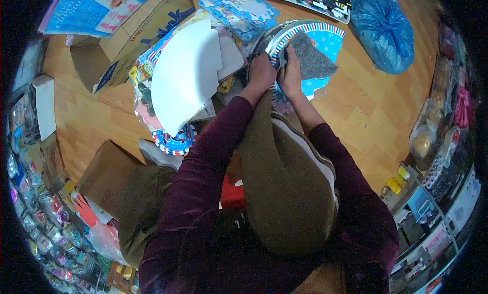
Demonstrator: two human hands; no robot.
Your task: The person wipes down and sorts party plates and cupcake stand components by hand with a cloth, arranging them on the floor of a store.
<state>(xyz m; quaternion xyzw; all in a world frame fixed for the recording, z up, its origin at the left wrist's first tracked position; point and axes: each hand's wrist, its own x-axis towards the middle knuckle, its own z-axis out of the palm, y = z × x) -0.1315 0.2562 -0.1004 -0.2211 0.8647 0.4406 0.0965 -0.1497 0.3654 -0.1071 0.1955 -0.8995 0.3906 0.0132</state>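
Observation:
My left hand [262, 72] is closed around the left edge of a curved blue printed card [330, 39] with a red, white and blue striped rim. Several more curved rims show beneath that card. My right hand [291, 78] lies against the card's face, fingers together, beside a grey cloth [311, 58] that it appears to grip; the exact hold is partly hidden. Left of my hands, a large white fan-shaped sheet [185, 72] rests on a pile of colourful printed pieces. A round striped-rim piece [174, 141] pokes out below it.
An open cardboard box [137, 42] stands at upper left, with a blue printed package [96, 11] over it. Blue printed packs [239, 11] and a tied blue plastic bag [384, 29] lie ahead on the wooden floor [366, 116]. Packed goods line both sides.

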